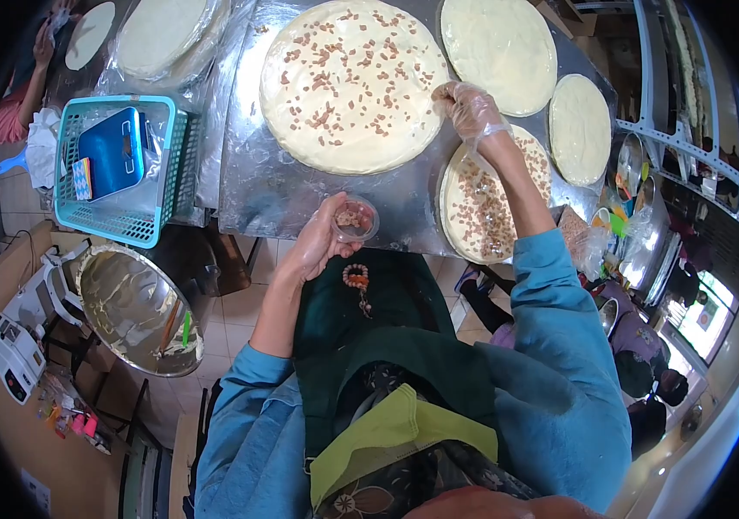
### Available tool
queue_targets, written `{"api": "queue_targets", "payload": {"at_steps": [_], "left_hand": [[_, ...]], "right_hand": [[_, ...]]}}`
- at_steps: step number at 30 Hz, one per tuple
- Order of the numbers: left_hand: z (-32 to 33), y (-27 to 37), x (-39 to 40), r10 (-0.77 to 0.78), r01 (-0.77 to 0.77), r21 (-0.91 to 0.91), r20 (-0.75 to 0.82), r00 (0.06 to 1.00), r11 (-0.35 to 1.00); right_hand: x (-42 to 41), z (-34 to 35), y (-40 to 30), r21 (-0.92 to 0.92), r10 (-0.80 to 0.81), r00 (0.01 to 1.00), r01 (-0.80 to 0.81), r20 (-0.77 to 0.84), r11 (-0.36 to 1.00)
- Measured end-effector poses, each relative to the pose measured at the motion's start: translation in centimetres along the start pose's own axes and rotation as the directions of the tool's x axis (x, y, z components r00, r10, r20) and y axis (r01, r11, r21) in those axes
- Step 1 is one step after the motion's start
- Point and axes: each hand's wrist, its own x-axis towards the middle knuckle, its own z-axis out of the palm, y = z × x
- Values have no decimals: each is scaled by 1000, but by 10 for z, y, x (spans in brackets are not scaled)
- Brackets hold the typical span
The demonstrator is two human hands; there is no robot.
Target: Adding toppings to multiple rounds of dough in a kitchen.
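A large round of pale, cream-coloured dough or cake [355, 84] lies on the metal table, with small brown bits scattered over it. My right hand [471, 110], in a clear plastic glove, hovers at its right edge with the fingers pinched together; whether bits are between them cannot be seen. Below that forearm is another round [480, 201] densely strewn with brown bits, partly hidden by the arm. Near the table's front edge my left hand [327, 240], apparently bare, holds a small clear plastic cup [355, 220] with some brown bits in it.
Plain pale rounds [499, 55] lie at the right and far left. A turquoise plastic basket [171, 168] holding a blue flat item stands at the left, above a large metal bowl [142, 311] smeared with cream. Another person's hand [44, 45] is at the upper left.
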Motion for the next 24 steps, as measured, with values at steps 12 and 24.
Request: {"api": "queue_targets", "payload": {"at_steps": [12, 24], "left_hand": [[0, -4, -1, 18, -18, -5, -19, 1000, 1000], [-6, -9, -1, 36, -36, -22, -26, 999, 999]], "right_hand": [[-45, 57, -25, -8, -174, 983, 173, -60, 985], [-54, 48, -19, -3, -297, 942, 300, -159, 954]]}}
